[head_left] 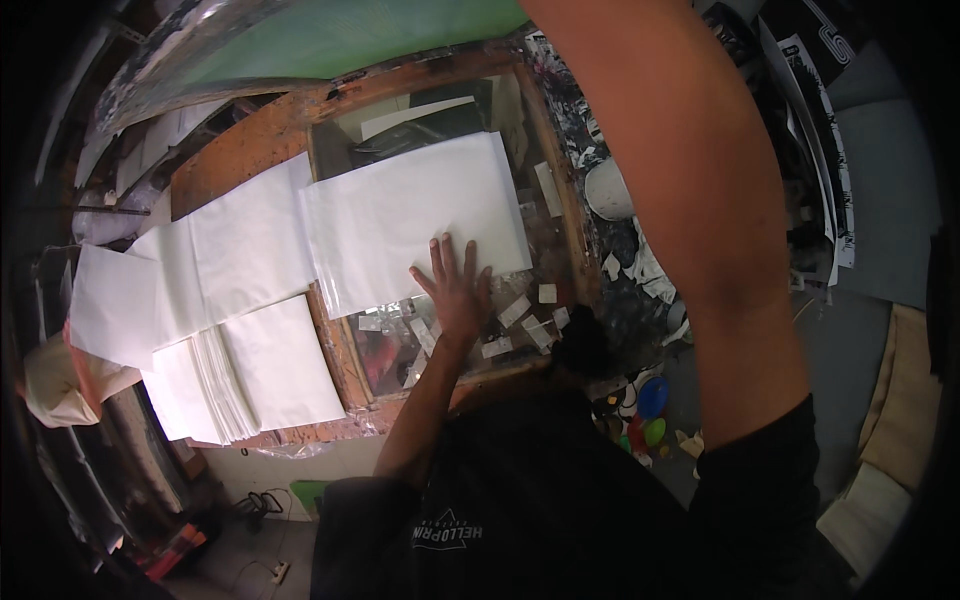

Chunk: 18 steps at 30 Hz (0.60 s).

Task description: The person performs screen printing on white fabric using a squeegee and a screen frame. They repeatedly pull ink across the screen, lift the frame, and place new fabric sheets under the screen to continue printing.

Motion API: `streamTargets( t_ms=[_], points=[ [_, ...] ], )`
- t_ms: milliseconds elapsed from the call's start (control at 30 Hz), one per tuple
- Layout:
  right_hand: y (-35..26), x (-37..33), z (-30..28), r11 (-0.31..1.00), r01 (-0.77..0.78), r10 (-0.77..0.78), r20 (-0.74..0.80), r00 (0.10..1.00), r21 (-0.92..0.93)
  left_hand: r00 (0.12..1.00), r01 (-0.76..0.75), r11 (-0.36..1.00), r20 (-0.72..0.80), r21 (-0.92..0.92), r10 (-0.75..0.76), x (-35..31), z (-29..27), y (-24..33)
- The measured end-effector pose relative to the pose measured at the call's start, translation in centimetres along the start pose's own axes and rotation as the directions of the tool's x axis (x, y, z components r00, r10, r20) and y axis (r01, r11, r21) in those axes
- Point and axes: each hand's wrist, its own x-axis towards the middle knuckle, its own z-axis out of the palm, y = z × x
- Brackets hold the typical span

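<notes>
My left hand (456,298) lies flat with its fingers spread on the near edge of a thin white sheet (415,205). That sheet rests on a glass panel (385,345) set in a stained wooden frame. Small pale strips (514,311) are scattered on the glass next to my hand. My right arm (690,170) stretches up past the top edge of the picture, so its hand is out of sight. Above the table, a green screen (330,40) in a worn frame is tilted up.
More white sheets (250,220) and a fanned pile of folded white sheets (285,360) cover the left of the table. A white cup (607,190) stands on the paint-smeared strip at the right. Lids and bits in several colours, one of them a blue lid (652,398), lie lower right.
</notes>
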Motion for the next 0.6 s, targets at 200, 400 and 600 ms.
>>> streamTargets(
  t_ms=[200, 400, 600],
  points=[
    [0.8, 0.6, 1.4, 0.998, -0.016, 0.023, 0.103, 0.994, -0.066, 0.997, 0.068, 0.989, -0.038, -0.133, -0.073, -0.8, -1.0, 1.0],
    [-0.4, -5.0, 3.5, 0.962, -0.134, 0.137, -0.004, 0.991, -0.236, 0.967, 0.161, 0.631, -0.008, -0.759, -0.256, -0.5, -9.7, 3.3],
    [-1.9, -21.6, 19.2, 0.982, 0.059, -0.080, -0.114, 0.990, -0.180, 0.849, 0.062, -0.150, 0.131, -0.987, -0.512, -5.6, -19.1, 1.0]
  ],
)
